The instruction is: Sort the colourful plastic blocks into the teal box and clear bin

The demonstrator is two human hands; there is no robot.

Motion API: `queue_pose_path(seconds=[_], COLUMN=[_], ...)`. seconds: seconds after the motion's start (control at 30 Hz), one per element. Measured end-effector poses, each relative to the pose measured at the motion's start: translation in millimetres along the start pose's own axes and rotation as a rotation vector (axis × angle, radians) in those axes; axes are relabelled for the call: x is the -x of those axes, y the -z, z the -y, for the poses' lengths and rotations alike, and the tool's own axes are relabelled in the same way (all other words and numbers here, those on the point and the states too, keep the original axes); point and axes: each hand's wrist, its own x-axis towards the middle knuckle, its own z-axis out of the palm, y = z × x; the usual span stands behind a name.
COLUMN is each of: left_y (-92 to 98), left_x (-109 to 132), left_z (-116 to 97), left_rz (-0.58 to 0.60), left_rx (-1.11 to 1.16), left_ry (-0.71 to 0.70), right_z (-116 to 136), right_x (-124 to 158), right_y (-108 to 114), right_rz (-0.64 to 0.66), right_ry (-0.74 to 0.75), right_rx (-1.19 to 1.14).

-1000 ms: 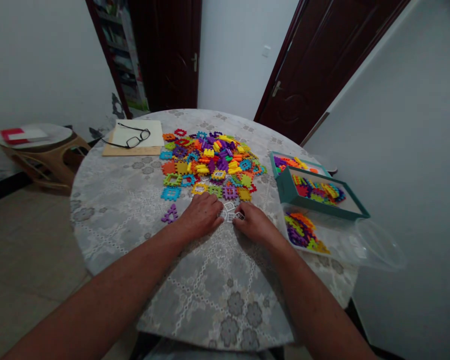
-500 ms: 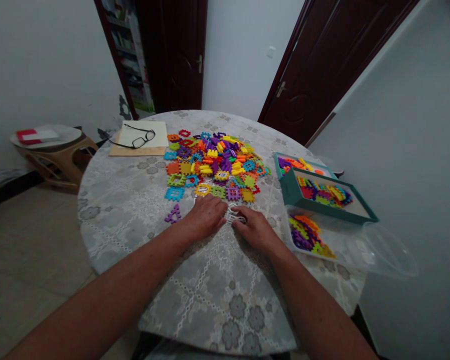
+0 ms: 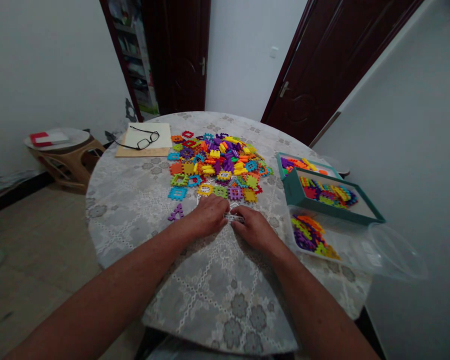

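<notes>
Between my two hands is a small white openwork plastic piece (image 3: pixel 234 217), mostly covered by fingers. My left hand (image 3: pixel 211 214) is closed on its left side, and my right hand (image 3: pixel 252 225) pinches the right end between thumb and fingers. Just beyond the hands lies a row of flat notched building pieces: a blue one (image 3: pixel 177 193), a yellow one (image 3: pixel 205 189), a purple one (image 3: pixel 234 193) and a mustard one (image 3: pixel 250 195). A purple triangular piece (image 3: pixel 176 212) lies left of my left hand. Behind the row rises a mixed heap of colourful pieces (image 3: pixel 221 157).
To the right stand a green box (image 3: pixel 333 212) of pieces and a clear plastic tub (image 3: pixel 345 242) with more. Glasses (image 3: pixel 144 142) rest on paper and a board (image 3: pixel 142 152) at the back left. A wooden stool (image 3: pixel 65 162) stands beyond the round table (image 3: pixel 127 220).
The white piece between my hands has been turned and looks flatter and narrower now. My hands stay almost in place, while the whole view has shifted slightly.
</notes>
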Motion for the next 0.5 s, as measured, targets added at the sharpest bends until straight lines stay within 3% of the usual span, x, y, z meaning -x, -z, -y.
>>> queue_pose_path(seconds=[0.23,0.33,0.43,0.5], left_y=[-4.3,-1.5,0.4,0.9], left_x=[3.3,4.1,-1.0,-6.7], left_z=[-1.1,2.3,5.5,4.5], left_rz=[-0.081,-0.145,-0.221,-0.207], left_rx=[0.088,0.156,0.132,0.068], left_ry=[-0.099,-0.162,-0.129,-0.082], right_z=[2.1,2.1,1.0,0.7], right_x=[3.5,6.1,9.3,11.1], right_y=[-0.1,1.8,3.1,3.4], right_rz=[-0.023,-0.068,-0.094,-0.079], right_ry=[0.057,0.005,-0.069,-0.093], right_rx=[-0.028,-0.024,0.069,0.127])
